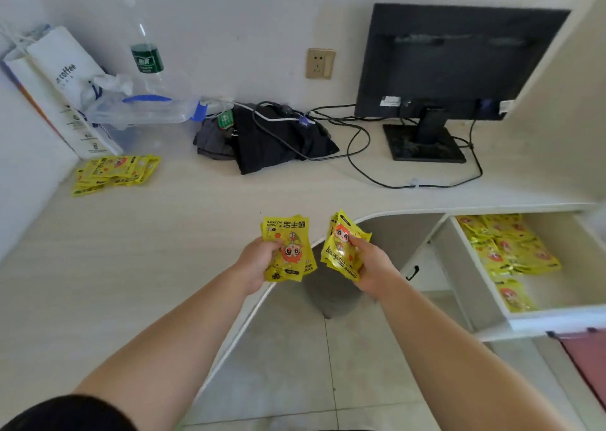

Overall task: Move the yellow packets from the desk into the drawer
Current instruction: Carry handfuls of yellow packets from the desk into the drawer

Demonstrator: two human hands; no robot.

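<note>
Presently the left hand [259, 260] is clamped on the left stack [288, 250] of yellow hand-warmer packets, and the right hand [370, 266] grips the right stack [341, 250] likewise. Both stacks are held at the curved front edge of the worktop [164, 233], just beside each other but apart.

Left stack: face up, long axis running away from the person, print inverted. Right stack: much the same axis, tilted and fanned.

The open drawer [557, 315] lies to the right of both hands, below worktop level, with the right hand nearer. Stored packets [511, 250] lie along its left side. A loose pile [114, 173] lies at the worktop's far left, well apart, nearer the left hand.
</note>
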